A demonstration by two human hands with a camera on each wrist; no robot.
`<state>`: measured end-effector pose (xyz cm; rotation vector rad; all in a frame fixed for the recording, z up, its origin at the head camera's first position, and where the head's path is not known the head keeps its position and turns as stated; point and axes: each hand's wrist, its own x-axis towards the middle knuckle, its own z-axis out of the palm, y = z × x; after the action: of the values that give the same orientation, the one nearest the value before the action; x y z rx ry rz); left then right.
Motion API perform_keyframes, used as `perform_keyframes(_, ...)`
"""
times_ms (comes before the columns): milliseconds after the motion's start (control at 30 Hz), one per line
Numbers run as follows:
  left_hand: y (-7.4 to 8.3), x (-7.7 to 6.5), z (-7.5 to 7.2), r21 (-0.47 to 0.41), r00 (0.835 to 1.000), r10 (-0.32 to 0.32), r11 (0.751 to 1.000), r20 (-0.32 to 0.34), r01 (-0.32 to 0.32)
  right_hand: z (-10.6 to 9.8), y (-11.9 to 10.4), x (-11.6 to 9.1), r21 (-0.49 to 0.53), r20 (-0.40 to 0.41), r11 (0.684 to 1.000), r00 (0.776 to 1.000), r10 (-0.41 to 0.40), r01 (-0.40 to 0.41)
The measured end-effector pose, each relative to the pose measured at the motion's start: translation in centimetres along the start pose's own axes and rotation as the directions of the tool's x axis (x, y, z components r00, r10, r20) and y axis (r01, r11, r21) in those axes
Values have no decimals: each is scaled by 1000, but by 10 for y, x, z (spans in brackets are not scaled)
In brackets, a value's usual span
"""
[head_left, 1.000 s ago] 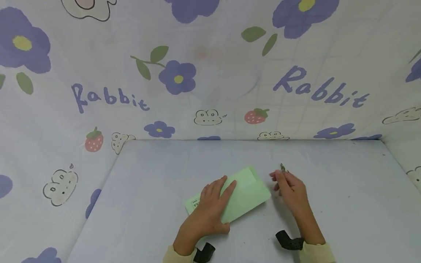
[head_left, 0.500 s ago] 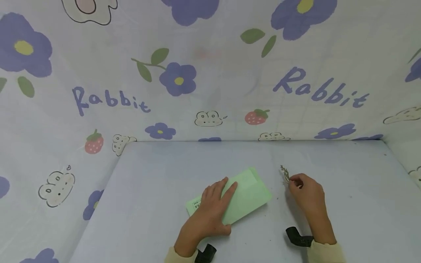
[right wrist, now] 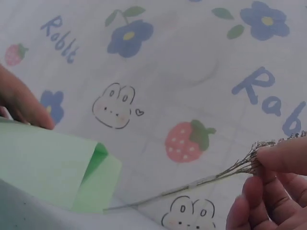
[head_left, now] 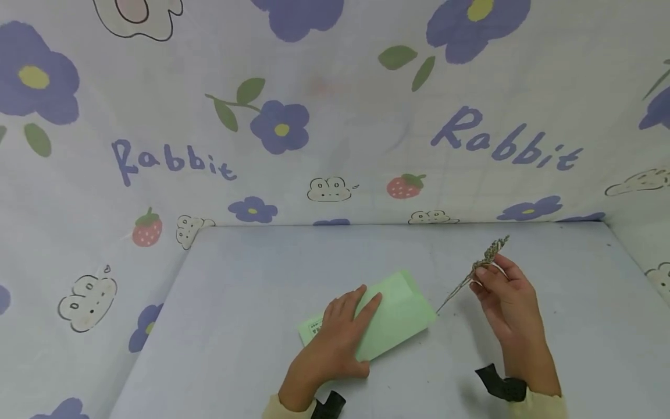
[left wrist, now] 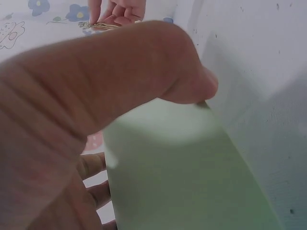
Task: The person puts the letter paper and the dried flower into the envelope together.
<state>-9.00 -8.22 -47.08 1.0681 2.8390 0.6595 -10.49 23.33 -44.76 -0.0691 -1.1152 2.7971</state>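
Note:
A pale green paper envelope [head_left: 398,320] lies at a slant on the table, its open end with a flap toward the right. My left hand [head_left: 340,337] spans it, thumb at the near edge and fingers toward the far edge; in the left wrist view the thumb [left wrist: 187,72] bends over the edge. My right hand [head_left: 508,297] holds a dried flower sprig [head_left: 492,250] between thumb and fingers, just below its bushy head. The thin stem [right wrist: 192,184] slopes down left, its tip beside the envelope's open end. I cannot tell whether they touch.
The table [head_left: 251,273] has a pale cover with a few dark specks. Behind it rises a white curtain [head_left: 356,134] printed with flowers, strawberries and lettering. A black bracket [head_left: 499,384] sits at the right wrist, another black piece [head_left: 330,404] at the left.
The right hand has moved right and turned, and the sprig now points up and to the right with its long stem in view. The left hand and envelope stay nearly in place.

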Motion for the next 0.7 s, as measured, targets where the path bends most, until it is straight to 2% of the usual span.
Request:
perform_keyframes(100, 1, 0, 0, 12, 1000, 8, 1000, -7, -8, -2, -1, 0, -27, -35, 999, 999, -42, 41)
perform_keyframes(233, 1, 0, -3, 15, 1000, 24, 1000, -11, -24, -4, -3, 1, -113, -74, 987, 990, -123, 115)
perform_keyframes(333, 1, 1, -4, 18, 1000, 24, 1000, -9, -24, -3, 1, 3, -266, -42, 961, 996, -84, 70)
perform_keyframes(367, 1, 1, -5, 15, 1000, 23, 1000, -6, -23, -2, 3, 4, -345, -25, 938, 999, -48, 36)
perform_keyframes(400, 2, 1, -5, 11, 1000, 20, 1000, -3, -20, -1, 7, 5, -439, -3, 898, 1000, -9, 6)
perform_keyframes(500, 2, 1, -4, 2, 1000, 16, 1000, 2, -16, 3, 15, 6, -680, 49, 732, 993, 107, -46)
perform_keyframes(567, 2, 0, -4, -2, 1000, 14, 1000, 3, -14, 5, 19, 5, -760, 66, 648, 986, 151, -48)
perform_keyframes(600, 3, 0, -4, 1, 1000, 14, 1000, 3, -14, 5, 20, 5, -781, 78, 623, 984, 160, -39)
perform_keyframes(667, 3, 0, -4, 6, 1000, 15, 1000, 1, -15, 5, 21, 4, -800, 88, 600, 983, 158, -25)
perform_keyframes(700, 3, 0, -4, 6, 1000, 17, 1000, 1, -17, 4, 21, 4, -795, 101, 607, 984, 148, -10)
